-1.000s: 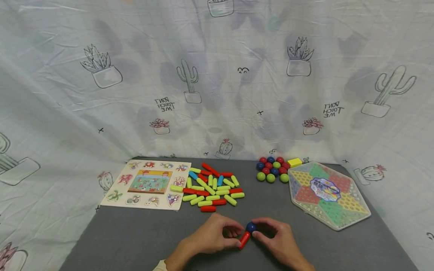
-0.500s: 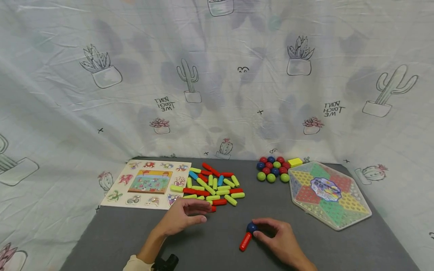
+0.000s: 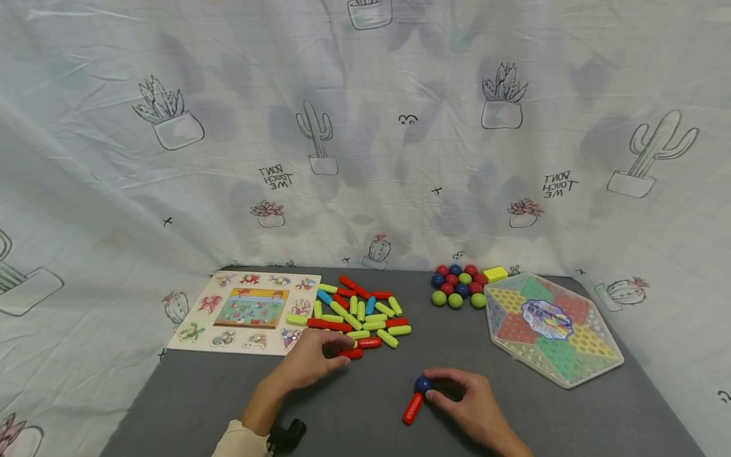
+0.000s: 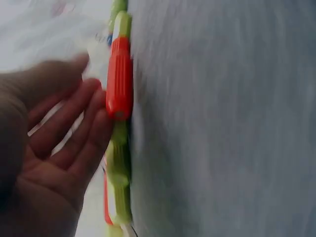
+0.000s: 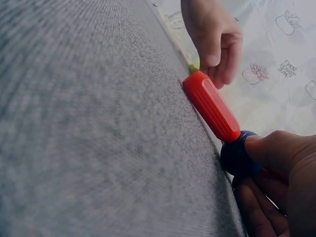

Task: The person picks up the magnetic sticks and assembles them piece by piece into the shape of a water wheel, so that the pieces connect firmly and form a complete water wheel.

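My right hand (image 3: 474,406) pinches a dark blue ball (image 3: 423,384) between thumb and fingers, low in the head view. A red ribbed rod (image 3: 412,409) lies on the table with one end against that ball; the right wrist view shows the rod (image 5: 212,106) and ball (image 5: 237,157) joined end to surface. My left hand (image 3: 308,363) reaches to the near edge of the rod pile, fingers and thumb apart around the end of a loose red rod (image 3: 353,353). In the left wrist view, the fingertips (image 4: 102,116) are beside a red rod (image 4: 120,81), with no grip visible.
Several yellow-green, red and blue rods (image 3: 374,325) lie behind the left hand. A wooden picture puzzle board (image 3: 194,311) is at left. Farther back sit several coloured balls (image 3: 455,301), a yellow block (image 3: 495,274) and a hexagonal game board (image 3: 556,330). A printed curtain surrounds the grey table.
My left hand has left the rod joined to the blue ball and moved left and away to the loose red rod. The right hand stays put, holding the ball.
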Demonstrator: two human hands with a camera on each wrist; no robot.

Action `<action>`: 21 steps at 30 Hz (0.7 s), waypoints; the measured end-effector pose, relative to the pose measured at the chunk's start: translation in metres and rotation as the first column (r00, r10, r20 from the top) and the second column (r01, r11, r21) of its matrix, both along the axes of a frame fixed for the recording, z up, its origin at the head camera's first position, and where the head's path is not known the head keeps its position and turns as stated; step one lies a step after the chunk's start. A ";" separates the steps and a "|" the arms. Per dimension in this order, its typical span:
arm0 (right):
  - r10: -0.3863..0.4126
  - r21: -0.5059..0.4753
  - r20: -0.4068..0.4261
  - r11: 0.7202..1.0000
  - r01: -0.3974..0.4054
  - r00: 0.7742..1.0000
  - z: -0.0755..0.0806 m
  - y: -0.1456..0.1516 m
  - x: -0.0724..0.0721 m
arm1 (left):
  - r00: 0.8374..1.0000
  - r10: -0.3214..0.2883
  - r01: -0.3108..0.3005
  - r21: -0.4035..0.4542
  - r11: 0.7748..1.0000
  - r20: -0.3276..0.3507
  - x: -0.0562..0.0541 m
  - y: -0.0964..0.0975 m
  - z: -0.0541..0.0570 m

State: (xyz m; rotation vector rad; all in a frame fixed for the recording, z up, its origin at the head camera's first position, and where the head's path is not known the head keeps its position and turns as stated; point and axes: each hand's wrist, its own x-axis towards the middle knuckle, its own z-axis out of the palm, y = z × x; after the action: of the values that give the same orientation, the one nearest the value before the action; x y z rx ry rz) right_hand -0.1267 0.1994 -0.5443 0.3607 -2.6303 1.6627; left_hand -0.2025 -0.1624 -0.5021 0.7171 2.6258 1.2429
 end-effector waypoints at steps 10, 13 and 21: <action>0.004 -0.006 0.020 1.000 -0.004 1.000 0.000 0.000 0.001 | 0.988 -0.091 0.066 -0.194 0.979 -0.124 0.005 0.022 0.007; 0.002 -0.003 0.027 1.000 -0.002 1.000 0.000 0.000 0.001 | 0.987 -0.098 0.070 -0.214 0.974 -0.124 0.008 0.024 0.009; -0.007 0.009 -0.018 1.000 0.007 1.000 0.001 -0.002 0.000 | 0.991 -0.121 0.111 -0.146 0.983 -0.059 0.021 0.039 0.010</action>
State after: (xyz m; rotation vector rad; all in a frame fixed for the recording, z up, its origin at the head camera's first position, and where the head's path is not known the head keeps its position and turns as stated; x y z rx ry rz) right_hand -0.1267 0.1972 -0.5435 0.3643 -2.6244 1.6386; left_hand -0.1811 -0.1233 -0.4922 0.8865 2.6498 1.0050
